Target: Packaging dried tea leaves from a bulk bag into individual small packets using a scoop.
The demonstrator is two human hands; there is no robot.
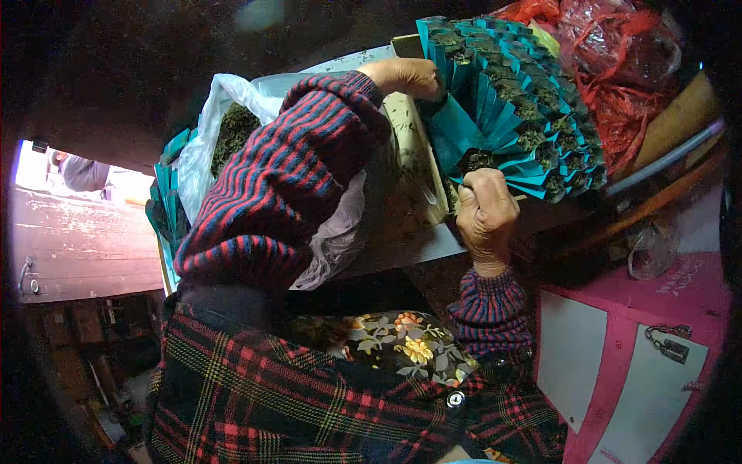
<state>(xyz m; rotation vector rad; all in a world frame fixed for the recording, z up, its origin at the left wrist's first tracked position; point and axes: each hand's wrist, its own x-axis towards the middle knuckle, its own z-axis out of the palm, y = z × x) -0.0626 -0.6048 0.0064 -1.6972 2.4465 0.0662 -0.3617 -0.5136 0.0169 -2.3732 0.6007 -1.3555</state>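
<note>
Teal pouches (516, 87) stand packed in close rows, their open tops showing dark, crumbly matter. At the near corner of the rows, my right hand (488, 203) is curled with thumb and fingers together on the edge of a folded teal pouch (458, 130). My left hand (413, 78) reaches across to the left side of the rows; its fingertips are hidden behind the teal folds. A pale wooden strip (414, 156) sprinkled with dark crumbs runs between my hands. Beside my left forearm, a white plastic bag (200, 156) holds more dark, crumbly matter (236, 130).
Red plastic bags (614, 75) lie heaped past the pouches. More teal pieces (167, 203) stand at the left. A pink cabinet (637, 278) with a padlock (672, 350) is at my right. A person (84, 171) appears through the bright opening at far left.
</note>
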